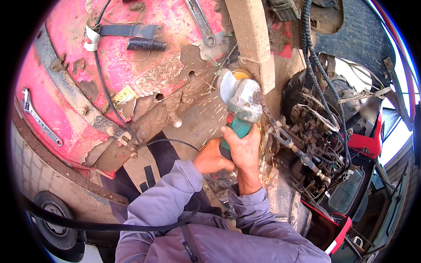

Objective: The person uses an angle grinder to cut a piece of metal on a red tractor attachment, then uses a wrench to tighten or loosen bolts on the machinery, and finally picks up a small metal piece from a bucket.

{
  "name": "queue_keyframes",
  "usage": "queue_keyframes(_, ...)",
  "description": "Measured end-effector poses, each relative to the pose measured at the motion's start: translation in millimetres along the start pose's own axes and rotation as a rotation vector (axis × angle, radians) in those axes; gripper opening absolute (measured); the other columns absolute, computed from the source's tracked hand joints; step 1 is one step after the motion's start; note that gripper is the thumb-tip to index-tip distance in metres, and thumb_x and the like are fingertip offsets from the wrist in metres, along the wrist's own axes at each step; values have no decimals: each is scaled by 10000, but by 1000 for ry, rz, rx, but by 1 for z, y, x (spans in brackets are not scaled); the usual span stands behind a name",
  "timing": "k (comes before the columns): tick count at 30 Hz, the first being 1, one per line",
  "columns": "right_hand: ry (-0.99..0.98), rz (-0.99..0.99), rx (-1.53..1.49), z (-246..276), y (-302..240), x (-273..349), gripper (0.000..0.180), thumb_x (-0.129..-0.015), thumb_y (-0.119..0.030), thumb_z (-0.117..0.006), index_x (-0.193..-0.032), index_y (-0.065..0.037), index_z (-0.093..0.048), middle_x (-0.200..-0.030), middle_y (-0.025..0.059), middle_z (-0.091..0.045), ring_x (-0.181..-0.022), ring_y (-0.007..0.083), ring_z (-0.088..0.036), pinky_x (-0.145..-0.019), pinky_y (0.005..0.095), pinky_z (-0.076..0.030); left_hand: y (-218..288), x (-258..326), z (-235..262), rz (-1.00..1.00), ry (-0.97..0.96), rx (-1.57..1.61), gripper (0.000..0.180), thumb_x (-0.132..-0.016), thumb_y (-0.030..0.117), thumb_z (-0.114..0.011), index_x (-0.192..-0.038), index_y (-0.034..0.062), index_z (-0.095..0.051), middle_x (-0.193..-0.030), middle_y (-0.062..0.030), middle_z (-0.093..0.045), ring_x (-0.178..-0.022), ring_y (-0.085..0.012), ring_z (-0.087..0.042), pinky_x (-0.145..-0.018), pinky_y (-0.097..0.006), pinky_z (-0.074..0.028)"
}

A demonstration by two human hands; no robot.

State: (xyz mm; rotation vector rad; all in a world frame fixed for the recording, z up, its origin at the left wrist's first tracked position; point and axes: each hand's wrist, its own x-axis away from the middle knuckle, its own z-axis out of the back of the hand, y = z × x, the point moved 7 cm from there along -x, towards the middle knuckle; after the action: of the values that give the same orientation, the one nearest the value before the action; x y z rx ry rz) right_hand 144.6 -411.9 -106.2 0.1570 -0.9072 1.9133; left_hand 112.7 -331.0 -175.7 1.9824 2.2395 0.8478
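A green angle grinder [240, 127] with a grey metal head is held by both of my hands. My right hand [246, 151] wraps round its green body from the right. My left hand [211, 158] closes round the rear end, just left of my right hand. A pale guard [226, 87] covers part of the disc [241, 73], which shows yellowish behind the head. The disc is up against the lower end of a muddy metal beam [254, 37]; the exact contact is hidden. Orange sparks [212, 107] scatter to the left of the grinder and below it.
A muddy red machine panel [144, 81] fills the left, with an adjustable wrench [41, 118] and a long wrench [201, 22] on it. A black cable [105, 90] crosses the panel. Rods, hoses and a large tyre [291, 94] crowd the right. A wheel [53, 213] shows lower left.
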Motion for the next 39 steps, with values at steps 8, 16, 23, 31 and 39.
queue_keyframes(8,0,-7,9,2,-3,-2,413,-730,-91,-768,-1067,46,-573,-914,102,-654,-806,157,-606,-725,323,-508,6,2,1,41,13,-22,321,-572,100,-727,-856,-11,-629,-761,-86,-671,-724,-169,-638,-654,-325,-503)
queue_keyframes(16,-1,-53,-48,-1,11,0,403,-732,-81,-762,-1068,42,-576,-909,83,-646,-798,146,-597,-721,308,-504,-4,1,3,34,28,-51,349,-572,124,-735,-881,1,-630,-774,-100,-672,-729,-187,-649,-658,-333,-509)
queue_keyframes(23,-101,-106,-107,-6,42,8,345,-745,-77,-723,-1034,44,-580,-911,90,-644,-788,155,-626,-714,300,-516,-1,13,9,-65,206,-215,381,-606,114,-733,-940,-24,-613,-778,-96,-659,-725,-185,-650,-667,-340,-532)
queue_keyframes(31,-84,-181,-397,-10,57,9,352,-741,-64,-707,-1042,48,-564,-897,124,-643,-791,227,-670,-725,342,-554,-19,12,16,-27,399,-428,556,-620,246,-791,-1073,1,-582,-897,-207,-669,-844,-391,-664,-741,-437,-532)
queue_keyframes(39,-68,-149,-472,-5,56,1,305,-757,-47,-724,-1011,36,-578,-860,105,-648,-744,194,-659,-700,313,-543,-14,6,15,35,429,-497,517,-634,258,-778,-1033,-10,-588,-828,-241,-668,-812,-411,-661,-717,-463,-533)
